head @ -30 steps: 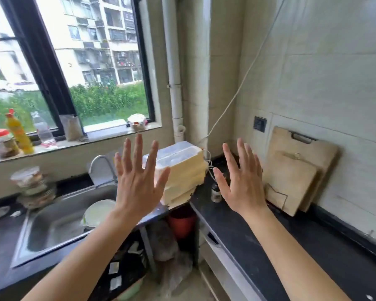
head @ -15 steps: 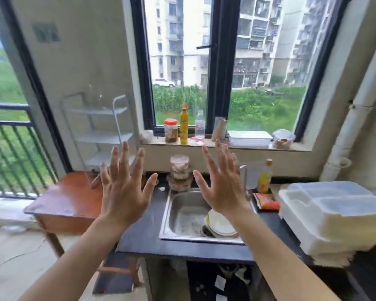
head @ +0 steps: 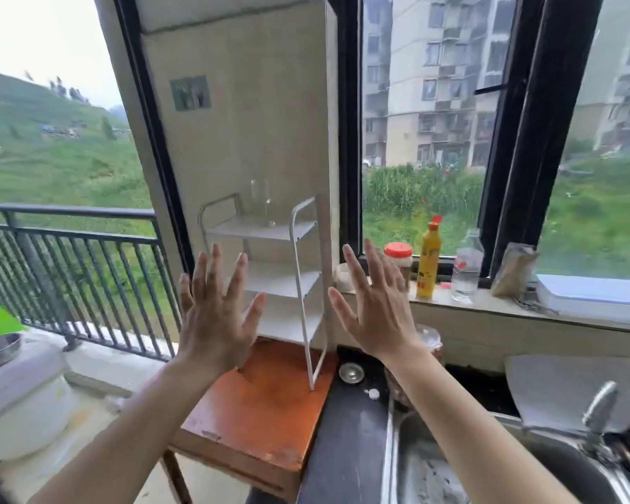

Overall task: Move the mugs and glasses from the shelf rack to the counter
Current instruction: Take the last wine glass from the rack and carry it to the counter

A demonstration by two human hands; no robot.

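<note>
A white three-tier shelf rack (head: 299, 256) stands on a small orange wooden table (head: 266, 405) against the wall. On its top tier I see a clear glass (head: 260, 198), hard to make out against the pale wall. The lower tiers look bare where they show. My left hand (head: 215, 314) is raised in front of the rack's lower left, fingers spread, holding nothing. My right hand (head: 375, 311) is raised just right of the rack, fingers spread and empty too. The dark counter (head: 346, 431) runs along the table's right side.
A steel sink (head: 488, 467) with a tap (head: 597, 412) is at the lower right. On the window sill stand a red-lidded jar (head: 399, 256), a yellow bottle (head: 429, 260) and a clear bottle (head: 467, 271). A small metal lid (head: 351, 372) lies on the counter. A white appliance (head: 19, 398) sits at the left.
The view has swung left from the cutting boards and sink to the rack, which is now nearer and centred. Both hands stay raised, spread and empty.
</note>
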